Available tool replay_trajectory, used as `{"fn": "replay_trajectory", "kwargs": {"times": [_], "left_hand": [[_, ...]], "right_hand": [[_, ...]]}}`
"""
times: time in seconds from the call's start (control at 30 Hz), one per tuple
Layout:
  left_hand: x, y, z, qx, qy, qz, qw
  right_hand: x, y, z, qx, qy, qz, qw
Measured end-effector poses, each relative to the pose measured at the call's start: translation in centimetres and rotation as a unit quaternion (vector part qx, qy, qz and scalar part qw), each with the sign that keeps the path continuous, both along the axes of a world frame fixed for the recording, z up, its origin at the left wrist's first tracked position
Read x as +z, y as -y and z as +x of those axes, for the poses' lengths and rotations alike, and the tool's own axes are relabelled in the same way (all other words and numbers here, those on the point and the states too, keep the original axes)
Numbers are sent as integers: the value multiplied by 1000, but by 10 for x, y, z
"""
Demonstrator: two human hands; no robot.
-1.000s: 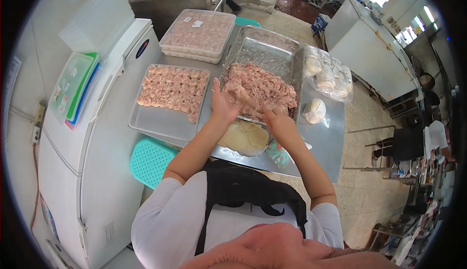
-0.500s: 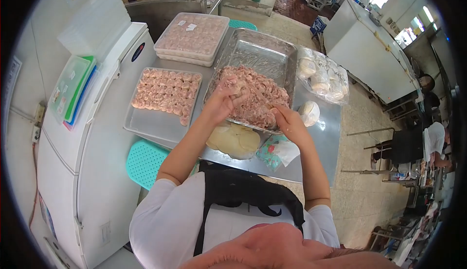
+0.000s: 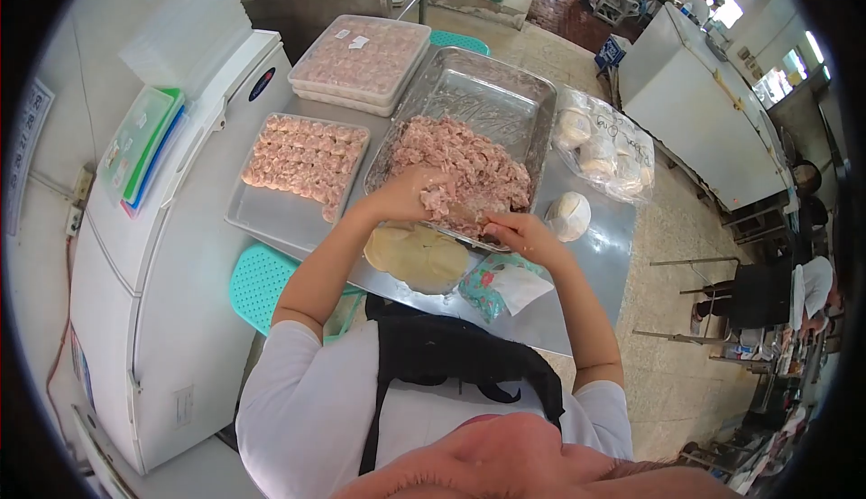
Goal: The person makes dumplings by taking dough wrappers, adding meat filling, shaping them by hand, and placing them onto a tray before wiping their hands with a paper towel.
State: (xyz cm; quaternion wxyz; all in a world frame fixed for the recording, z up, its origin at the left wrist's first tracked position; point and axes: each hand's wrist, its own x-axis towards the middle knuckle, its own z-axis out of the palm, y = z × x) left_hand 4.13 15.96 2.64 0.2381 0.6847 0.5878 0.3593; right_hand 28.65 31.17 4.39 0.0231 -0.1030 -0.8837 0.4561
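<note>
A deep metal pan (image 3: 496, 70) holds a heap of raw minced meat (image 3: 469, 152). Over its near left edge is my left hand (image 3: 410, 194), its fingers curled round what looks like a dumpling with minced meat on top; the wrapper is mostly hidden. My right hand (image 3: 523, 234), at the pan's near right corner, grips a thin, flat spatula (image 3: 467, 216) whose end reaches into the meat beside my left hand. Round pale dumpling wrappers (image 3: 419, 260) lie in a stack just below the pan. Formed dumplings (image 3: 302, 161) stand in rows on a tray (image 3: 271, 212) to the left.
Lidded boxes of dumplings (image 3: 361, 57) are stacked at the back left. On the right lie a bag of wrapped pale bundles (image 3: 600, 147) and one loose bundle (image 3: 568, 217). A floral cloth or bag (image 3: 487, 287) sits near the table's front. A white freezer (image 3: 194, 273) stands left.
My left hand has come down and slightly left, from above the meat to the pan's near edge. My right hand has shifted a little lower, nearer the left hand. The view has tilted slightly.
</note>
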Motion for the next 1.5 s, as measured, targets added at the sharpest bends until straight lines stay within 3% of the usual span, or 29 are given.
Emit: {"fn": "replay_trajectory", "kwargs": {"times": [0.03,0.13,0.23,0.33,0.4,0.43,0.5,0.6,0.63,0.73,0.8,0.83,0.9,0.93,1.03,1.13,1.17,1.23,1.3,1.37,1.4,1.43,1.5], "left_hand": [[2,0,2,20,-37,-35,998],[-56,-7,-12,143,137,-54,979],[-61,-9,-2,268,157,-107,944],[-56,-11,1,195,194,-81,958],[-45,-1,5,230,188,-130,946],[-35,4,8,244,183,-157,939],[-9,8,16,193,131,-79,969],[22,6,31,146,60,18,987],[25,6,35,134,36,45,989],[13,-2,30,88,86,-89,988],[18,-6,30,58,27,-93,994],[21,-6,32,43,-4,-95,995],[-14,1,32,132,26,-11,991],[-16,3,34,177,40,33,983],[4,-3,33,56,114,-28,992],[11,7,42,87,18,-47,995],[6,7,40,113,49,-67,990],[-22,3,32,161,110,-108,975],[-86,-5,17,244,46,-45,968],[-83,-2,19,286,77,-90,951],[-43,3,31,284,141,-165,934],[-22,7,41,276,202,-240,908],[-33,18,36,244,106,-109,958]], "right_hand": [[-9,-12,-1,-8,-9,47,999],[-16,-26,0,-61,-50,165,983],[-8,6,-4,-121,-82,217,965],[-44,2,-3,-97,-2,257,962],[-47,-26,4,-79,93,318,940],[-37,-29,7,-91,72,288,951],[-10,-32,20,-112,35,228,967],[17,-34,31,-111,-36,28,993],[14,-29,29,-87,-55,37,994],[3,-17,21,-21,-76,46,996],[-3,-21,18,18,-39,26,999],[6,-26,18,9,-18,71,997],[29,-37,20,-11,21,161,987],[29,-32,19,-18,-11,148,989],[19,-12,21,-17,-64,107,992],[-10,-19,15,18,-53,120,991],[-13,-30,15,21,-51,152,987],[-10,-28,18,-13,-52,232,971],[5,-8,18,-76,-63,333,938],[-6,11,16,-72,-110,358,925],[-14,15,15,-70,-132,369,917],[-29,9,16,-77,-71,377,920],[-52,-20,22,-92,46,393,914]]}}
